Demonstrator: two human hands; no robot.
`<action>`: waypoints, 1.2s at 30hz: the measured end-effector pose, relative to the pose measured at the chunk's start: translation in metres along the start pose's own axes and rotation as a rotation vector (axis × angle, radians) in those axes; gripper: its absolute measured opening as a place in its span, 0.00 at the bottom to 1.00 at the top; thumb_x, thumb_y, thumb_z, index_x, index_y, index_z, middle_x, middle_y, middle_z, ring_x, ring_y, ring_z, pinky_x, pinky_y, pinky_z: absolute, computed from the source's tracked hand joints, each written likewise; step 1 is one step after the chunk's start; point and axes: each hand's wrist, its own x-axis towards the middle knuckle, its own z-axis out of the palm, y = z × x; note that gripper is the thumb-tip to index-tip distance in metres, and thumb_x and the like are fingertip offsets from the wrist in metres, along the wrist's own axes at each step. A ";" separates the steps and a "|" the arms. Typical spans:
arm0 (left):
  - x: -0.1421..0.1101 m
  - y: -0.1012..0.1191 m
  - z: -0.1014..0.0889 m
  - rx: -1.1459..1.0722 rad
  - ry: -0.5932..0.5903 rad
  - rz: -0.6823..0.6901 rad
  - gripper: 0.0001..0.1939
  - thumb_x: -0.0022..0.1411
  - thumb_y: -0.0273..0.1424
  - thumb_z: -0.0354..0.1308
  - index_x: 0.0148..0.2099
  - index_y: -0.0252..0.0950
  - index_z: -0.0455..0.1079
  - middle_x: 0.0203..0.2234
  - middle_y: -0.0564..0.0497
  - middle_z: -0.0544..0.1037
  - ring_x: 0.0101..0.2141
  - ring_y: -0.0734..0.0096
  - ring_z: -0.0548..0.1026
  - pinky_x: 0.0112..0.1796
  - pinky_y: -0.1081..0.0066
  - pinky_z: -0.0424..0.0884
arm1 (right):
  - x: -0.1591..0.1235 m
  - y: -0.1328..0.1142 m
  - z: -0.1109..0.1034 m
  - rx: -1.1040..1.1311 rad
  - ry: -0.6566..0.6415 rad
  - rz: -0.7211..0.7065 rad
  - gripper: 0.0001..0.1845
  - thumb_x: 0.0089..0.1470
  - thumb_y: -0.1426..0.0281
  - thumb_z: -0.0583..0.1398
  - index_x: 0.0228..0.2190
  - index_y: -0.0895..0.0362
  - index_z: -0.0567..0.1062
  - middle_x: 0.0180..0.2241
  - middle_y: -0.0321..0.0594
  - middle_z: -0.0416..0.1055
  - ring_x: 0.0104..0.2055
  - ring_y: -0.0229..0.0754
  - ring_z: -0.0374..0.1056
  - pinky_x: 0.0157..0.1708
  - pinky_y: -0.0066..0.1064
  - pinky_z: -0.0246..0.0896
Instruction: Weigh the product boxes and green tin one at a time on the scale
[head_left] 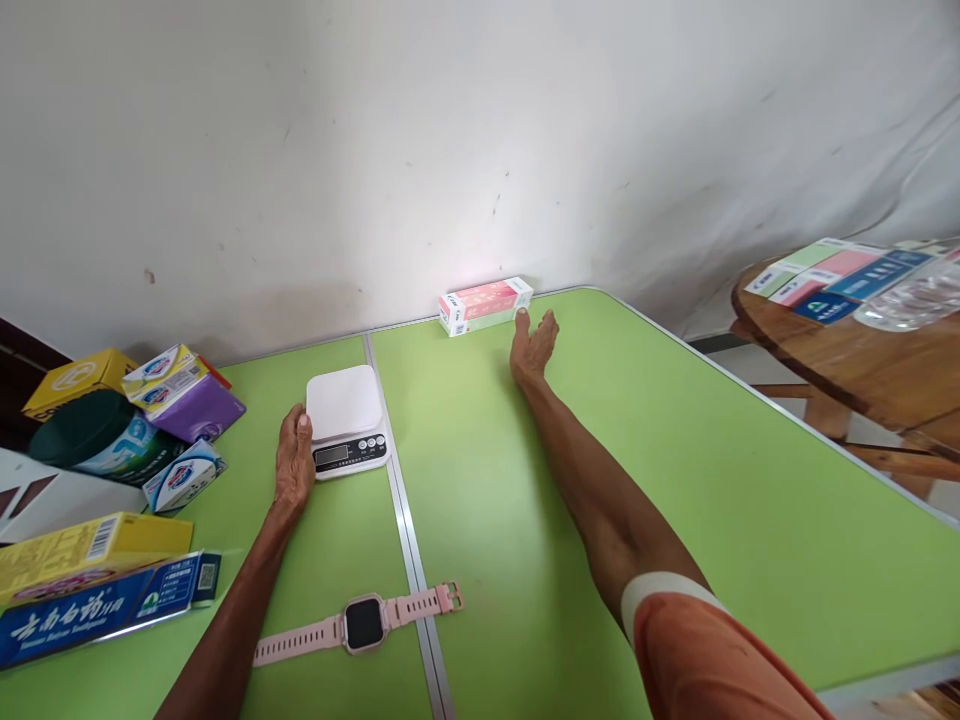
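A white kitchen scale (345,402) with a dark display strip lies on the green table, left of the metal seam. Against its left edge rests my left hand (294,458), fingers extended along the side and thumb uppermost; the fingertips are partly hidden. At the back of the table, by the wall, lies a pink and white carton (487,303). My right hand (534,345) is open just in front of the carton's right end, thumb and fingers apart, with nothing in it. Whether the thumb touches the carton I cannot tell.
A pink-strapped smartwatch (364,624) lies near the front, across the metal seam (409,540). At left stand a dark green tub (112,440), a purple and yellow soap pack (187,395), a yellow box (142,538) and a blue toothpaste box (97,610). A round wooden table (832,360) at right bears several cartons.
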 end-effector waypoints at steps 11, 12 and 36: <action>0.002 0.021 -0.011 0.039 0.033 0.011 0.49 0.70 0.70 0.47 0.75 0.38 0.63 0.74 0.31 0.68 0.72 0.39 0.69 0.72 0.38 0.63 | 0.056 -0.003 0.027 -0.072 -0.029 0.125 0.54 0.63 0.38 0.61 0.74 0.61 0.60 0.77 0.65 0.57 0.80 0.66 0.53 0.77 0.59 0.48; 0.002 0.029 -0.009 0.063 0.054 0.053 0.49 0.71 0.70 0.47 0.75 0.38 0.64 0.73 0.31 0.68 0.72 0.39 0.68 0.73 0.38 0.63 | 0.060 -0.003 0.031 -0.087 -0.031 0.131 0.50 0.63 0.39 0.61 0.72 0.58 0.63 0.76 0.62 0.61 0.78 0.65 0.55 0.76 0.60 0.49; 0.047 0.120 0.233 -0.014 -0.440 0.235 0.31 0.67 0.41 0.71 0.65 0.37 0.65 0.61 0.34 0.72 0.65 0.45 0.71 0.65 0.49 0.69 | 0.010 -0.007 -0.024 -0.001 -0.244 0.009 0.22 0.59 0.50 0.67 0.33 0.49 0.65 0.34 0.33 0.68 0.38 0.44 0.62 0.45 0.38 0.60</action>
